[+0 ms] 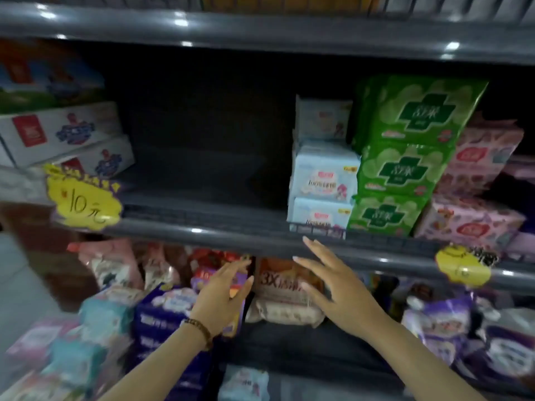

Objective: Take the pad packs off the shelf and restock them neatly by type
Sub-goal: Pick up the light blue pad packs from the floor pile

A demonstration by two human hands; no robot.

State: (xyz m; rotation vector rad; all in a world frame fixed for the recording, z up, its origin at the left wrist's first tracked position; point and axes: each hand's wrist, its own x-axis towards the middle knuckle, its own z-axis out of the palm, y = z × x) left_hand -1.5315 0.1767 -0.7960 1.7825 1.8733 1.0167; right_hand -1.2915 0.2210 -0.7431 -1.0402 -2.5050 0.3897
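On the middle shelf (202, 230) stand stacked pad packs at the right: light blue packs (322, 180), green packs (405, 157) and pink packs (474, 198). Below its front edge, on the lower shelf, lies an orange-brown "3X" pack (282, 280) on a beige pack (285, 312). My left hand (223, 296) and my right hand (333, 285) are both held out with straight fingers on either side of the orange-brown pack, holding nothing. A purple pack (162, 316) lies by my left wrist.
White boxes (60, 134) sit at the left of the middle shelf, whose centre is dark and bare. Yellow price tags (84, 201) (463, 264) hang on the shelf edges. Mixed pink, teal and purple packs (440, 325) crowd the lower shelf on both sides.
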